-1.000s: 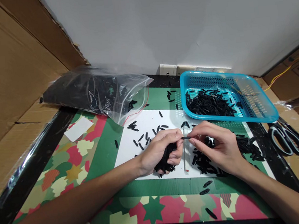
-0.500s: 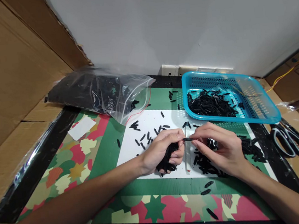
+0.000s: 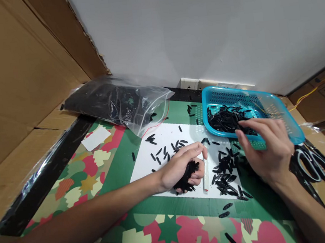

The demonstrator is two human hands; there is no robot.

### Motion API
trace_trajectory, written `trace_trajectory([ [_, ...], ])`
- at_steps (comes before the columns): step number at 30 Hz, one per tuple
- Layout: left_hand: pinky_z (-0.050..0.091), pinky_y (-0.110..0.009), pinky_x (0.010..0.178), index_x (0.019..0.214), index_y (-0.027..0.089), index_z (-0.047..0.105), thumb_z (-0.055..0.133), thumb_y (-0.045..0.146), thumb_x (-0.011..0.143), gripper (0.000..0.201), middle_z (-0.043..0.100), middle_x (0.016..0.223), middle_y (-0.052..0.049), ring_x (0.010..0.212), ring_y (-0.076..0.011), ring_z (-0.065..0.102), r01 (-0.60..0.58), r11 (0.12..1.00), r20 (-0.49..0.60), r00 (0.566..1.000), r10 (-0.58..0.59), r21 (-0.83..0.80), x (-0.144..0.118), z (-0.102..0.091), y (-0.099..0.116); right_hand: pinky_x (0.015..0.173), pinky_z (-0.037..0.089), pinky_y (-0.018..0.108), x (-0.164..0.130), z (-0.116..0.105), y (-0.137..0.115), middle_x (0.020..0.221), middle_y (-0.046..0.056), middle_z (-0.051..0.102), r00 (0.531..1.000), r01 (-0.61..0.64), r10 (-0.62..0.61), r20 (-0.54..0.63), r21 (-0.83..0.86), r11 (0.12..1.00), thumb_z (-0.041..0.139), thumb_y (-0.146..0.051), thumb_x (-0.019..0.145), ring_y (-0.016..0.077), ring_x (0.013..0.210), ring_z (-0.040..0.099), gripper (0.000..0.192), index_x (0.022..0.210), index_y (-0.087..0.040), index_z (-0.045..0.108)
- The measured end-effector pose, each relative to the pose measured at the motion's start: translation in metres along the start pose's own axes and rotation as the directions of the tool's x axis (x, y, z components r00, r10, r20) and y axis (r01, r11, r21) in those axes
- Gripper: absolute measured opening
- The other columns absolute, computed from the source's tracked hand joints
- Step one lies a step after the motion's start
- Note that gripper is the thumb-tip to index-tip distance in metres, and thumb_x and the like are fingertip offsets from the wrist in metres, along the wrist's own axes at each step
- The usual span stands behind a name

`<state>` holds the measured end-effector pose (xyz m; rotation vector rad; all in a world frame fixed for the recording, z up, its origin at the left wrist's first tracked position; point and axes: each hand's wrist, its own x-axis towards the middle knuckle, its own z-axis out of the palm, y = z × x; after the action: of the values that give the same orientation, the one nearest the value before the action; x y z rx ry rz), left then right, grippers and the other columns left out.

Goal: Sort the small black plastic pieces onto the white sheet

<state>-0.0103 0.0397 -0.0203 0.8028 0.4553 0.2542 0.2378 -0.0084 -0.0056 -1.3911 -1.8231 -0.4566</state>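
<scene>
My left hand (image 3: 188, 165) is curled around a handful of small, slender black pieces (image 3: 187, 178) above a white sheet (image 3: 140, 170). Over the near rim of a blue plastic basket (image 3: 283, 139), my right hand (image 3: 265, 145) has thumb and forefinger slightly apart, with nothing distinct between them. Inside the basket lies a heap of the same black pieces (image 3: 223, 119), partly hidden by my right fingers. A loose pile of black pieces (image 3: 226, 173) lies between my hands, and others are scattered at the sheet's left. Beside my left fingers lies a narrow white stick-like object (image 3: 205, 175).
A clear zip bag (image 3: 114, 101) full of dark material lies at the back left. Scissors (image 3: 315, 163) rest at the right edge. A white paper scrap (image 3: 96, 138) sits on the patterned mat (image 3: 87, 164). Cardboard (image 3: 29, 73) stands on the left, before a white wall (image 3: 184, 30).
My right hand has left my left fingertips, where a black piece was pinched between both hands, and moved right to the basket. The view has shifted slightly; my left hand still grips its handful.
</scene>
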Motion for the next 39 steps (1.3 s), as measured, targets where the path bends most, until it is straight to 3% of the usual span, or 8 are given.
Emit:
trace_trajectory([
  [3,0.026,-0.016,0.045,0.108,0.027,0.042,0.045,0.053,0.103,0.027,0.045,0.06,0.008,0.045,-0.0078,0.034,0.008,1.0,0.004,1.0,-0.008,0.03,-0.001,0.002,-0.002,0.073,0.051,0.038,-0.005,0.006,-0.021,0.101,0.011,0.071,0.978,0.112,-0.16,0.136,0.312,0.943,0.07,-0.008,0.091,0.0237,0.085,0.064,0.029,0.117,-0.02,0.068],
  [5,0.028,-0.017,0.049,0.11,0.027,0.041,0.045,0.052,0.104,0.026,0.044,0.063,0.009,0.048,-0.0072,0.035,-0.001,1.0,-0.001,1.0,0.001,0.011,0.0,0.004,-0.003,0.069,0.051,0.035,-0.011,0.01,-0.036,0.099,0.01,0.072,0.941,0.106,-0.244,0.234,0.481,0.87,0.067,-0.006,0.093,0.0211,0.081,0.063,0.028,0.117,-0.02,0.067],
  [9,0.03,-0.017,0.051,0.107,0.027,0.04,0.049,0.051,0.104,0.026,0.04,0.07,0.009,0.053,-0.0064,0.037,-0.02,0.999,0.007,1.0,0.021,-0.038,0.002,0.006,-0.005,0.072,0.052,0.035,-0.019,0.018,-0.049,0.101,0.01,0.073,0.908,0.014,-0.257,0.33,0.59,0.807,0.065,-0.007,0.095,0.0202,0.084,0.063,0.023,0.115,-0.018,0.068],
  [16,0.026,-0.015,0.045,0.108,0.027,0.044,0.044,0.053,0.104,0.027,0.043,0.067,0.008,0.046,-0.0055,0.034,-0.007,0.999,-0.013,1.0,0.007,-0.054,0.003,0.003,-0.005,0.076,0.055,0.029,-0.014,0.012,-0.046,0.094,0.008,0.072,0.906,-0.107,-0.193,0.376,0.646,0.756,0.064,-0.005,0.096,0.0171,0.085,0.068,0.018,0.108,-0.016,0.07],
  [23,0.026,-0.014,0.044,0.092,0.02,0.05,0.051,0.041,0.102,0.023,0.041,0.064,0.007,0.047,-0.0052,0.033,0.003,0.995,-0.036,0.999,-0.007,-0.103,0.003,0.002,-0.001,0.068,0.056,0.025,-0.012,0.008,-0.04,0.09,0.008,0.071,0.966,-0.022,-0.129,0.223,0.568,0.823,0.068,0.0,0.09,0.0154,0.078,0.07,0.02,0.104,-0.014,0.07],
  [29,0.027,-0.015,0.044,0.078,0.018,0.047,0.047,0.036,0.101,0.03,0.043,0.056,0.005,0.045,-0.0052,0.034,-0.005,0.996,0.0,1.0,0.005,-0.091,0.005,0.001,-0.002,0.064,0.055,0.026,-0.015,0.011,-0.029,0.087,0.009,0.074,0.947,0.161,-0.269,0.175,0.468,0.869,0.072,-0.001,0.088,0.0158,0.072,0.07,0.018,0.101,-0.013,0.07],
  [35,0.025,-0.016,0.043,0.08,0.019,0.045,0.051,0.037,0.101,0.028,0.045,0.058,0.005,0.044,-0.0053,0.036,-0.016,0.997,0.017,1.0,0.017,-0.075,0.004,-0.002,-0.002,0.065,0.054,0.027,-0.016,0.012,-0.028,0.089,0.01,0.074,0.949,0.166,-0.271,0.163,0.472,0.866,0.072,0.0,0.088,0.016,0.074,0.069,0.022,0.105,-0.013,0.069],
  [39,0.026,-0.015,0.043,0.081,0.02,0.045,0.05,0.037,0.102,0.027,0.044,0.057,0.006,0.044,-0.0052,0.036,-0.029,0.997,0.017,0.999,0.03,-0.073,0.004,-0.001,-0.002,0.066,0.055,0.027,-0.014,0.013,-0.03,0.091,0.009,0.074,0.955,0.08,-0.209,0.212,0.496,0.865,0.073,-0.005,0.09,0.0167,0.079,0.07,0.021,0.108,-0.014,0.068],
])
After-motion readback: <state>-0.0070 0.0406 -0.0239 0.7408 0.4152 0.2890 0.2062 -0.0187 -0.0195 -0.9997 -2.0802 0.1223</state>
